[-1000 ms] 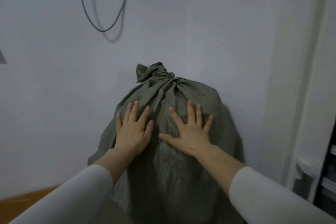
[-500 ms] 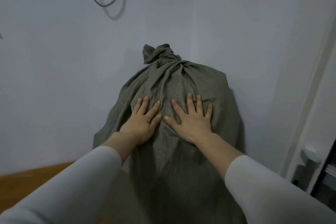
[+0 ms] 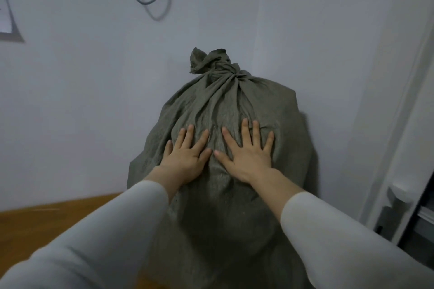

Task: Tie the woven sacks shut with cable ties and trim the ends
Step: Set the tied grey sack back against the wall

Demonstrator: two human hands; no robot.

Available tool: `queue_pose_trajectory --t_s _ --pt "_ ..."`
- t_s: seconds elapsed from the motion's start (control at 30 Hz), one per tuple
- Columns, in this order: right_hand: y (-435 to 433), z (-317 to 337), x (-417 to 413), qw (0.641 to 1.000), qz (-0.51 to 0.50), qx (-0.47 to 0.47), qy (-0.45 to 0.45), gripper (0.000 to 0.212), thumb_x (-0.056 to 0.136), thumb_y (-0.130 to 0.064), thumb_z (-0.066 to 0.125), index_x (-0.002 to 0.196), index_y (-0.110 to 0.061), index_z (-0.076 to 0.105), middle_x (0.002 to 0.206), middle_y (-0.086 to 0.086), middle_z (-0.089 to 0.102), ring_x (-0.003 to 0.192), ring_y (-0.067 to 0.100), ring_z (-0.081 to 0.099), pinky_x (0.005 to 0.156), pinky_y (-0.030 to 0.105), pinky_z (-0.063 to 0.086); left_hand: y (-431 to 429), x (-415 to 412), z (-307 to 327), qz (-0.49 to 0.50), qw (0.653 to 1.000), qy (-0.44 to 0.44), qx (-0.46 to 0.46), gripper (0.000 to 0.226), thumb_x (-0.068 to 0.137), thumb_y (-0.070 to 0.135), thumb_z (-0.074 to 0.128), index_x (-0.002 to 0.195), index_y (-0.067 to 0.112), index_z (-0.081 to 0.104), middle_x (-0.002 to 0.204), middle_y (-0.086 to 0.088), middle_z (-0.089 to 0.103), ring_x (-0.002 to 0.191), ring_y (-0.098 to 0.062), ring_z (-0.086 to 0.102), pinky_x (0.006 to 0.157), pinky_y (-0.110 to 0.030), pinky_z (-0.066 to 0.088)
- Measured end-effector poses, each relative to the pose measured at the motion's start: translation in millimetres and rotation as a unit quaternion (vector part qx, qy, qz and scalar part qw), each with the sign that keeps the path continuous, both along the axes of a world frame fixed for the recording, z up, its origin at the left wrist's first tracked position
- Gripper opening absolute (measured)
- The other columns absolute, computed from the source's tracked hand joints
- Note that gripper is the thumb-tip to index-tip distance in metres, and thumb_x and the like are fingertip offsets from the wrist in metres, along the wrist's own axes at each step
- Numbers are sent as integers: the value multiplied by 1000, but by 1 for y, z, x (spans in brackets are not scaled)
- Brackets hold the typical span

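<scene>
Already bunched shut at its neck, the woven sack leaned against the wall, both the left hand and right hand spread flat, empty, on it; hard pushing might topple it sideways.

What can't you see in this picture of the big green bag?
All in the head view:
- Cable tie: the sack has a bunched neck, but its folds hide any tie.
- Sack contents: hidden by the closed fabric.
- Sack base: covered by the sleeves and the bottom edge.
- Palms of the left hand and right hand: pressed flat against the sack.
- Grey cable: its top is cut off by the upper edge.
</scene>
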State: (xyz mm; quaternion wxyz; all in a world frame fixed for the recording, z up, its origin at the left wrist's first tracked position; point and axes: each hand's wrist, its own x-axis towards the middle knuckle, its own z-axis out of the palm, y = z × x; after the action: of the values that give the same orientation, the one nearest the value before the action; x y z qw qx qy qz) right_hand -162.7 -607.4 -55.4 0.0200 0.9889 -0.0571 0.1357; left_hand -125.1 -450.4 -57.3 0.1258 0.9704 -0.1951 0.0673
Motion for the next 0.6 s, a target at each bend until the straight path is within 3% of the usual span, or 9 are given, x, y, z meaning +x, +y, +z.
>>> queue_pose_trajectory --t_s 0.13,0.33,0.6 --pt "-5 18 -13 995 30 66 62 68 87 -72 20 143 -49 -13 152 2 -35 137 28 -37 108 58 -22 18 -17 7 13 999 -8 41 56 95 60 18 144 50 -8 158 8 -16 145 -15 -16 116 -52 -10" --pt "-1 21 -38 996 58 66 25 62 92 -64 23 144 -49 -6 154 4 -30 140 28 -32 111 54 -18 32 -49 18 30 999 -23 10 62 95 59 24 147 43 -4 159 3 -11 146 -20 -12 118 -50 -4" --pt "43 19 -66 993 112 32 -2 65 95 -57 28 150 -33 3 158 10 -14 145 26 -18 115 49 -12 59 -95 10 79 997 -15 3 66 94 56 33 148 40 -3 160 3 1 147 -23 3 118 -45 9"
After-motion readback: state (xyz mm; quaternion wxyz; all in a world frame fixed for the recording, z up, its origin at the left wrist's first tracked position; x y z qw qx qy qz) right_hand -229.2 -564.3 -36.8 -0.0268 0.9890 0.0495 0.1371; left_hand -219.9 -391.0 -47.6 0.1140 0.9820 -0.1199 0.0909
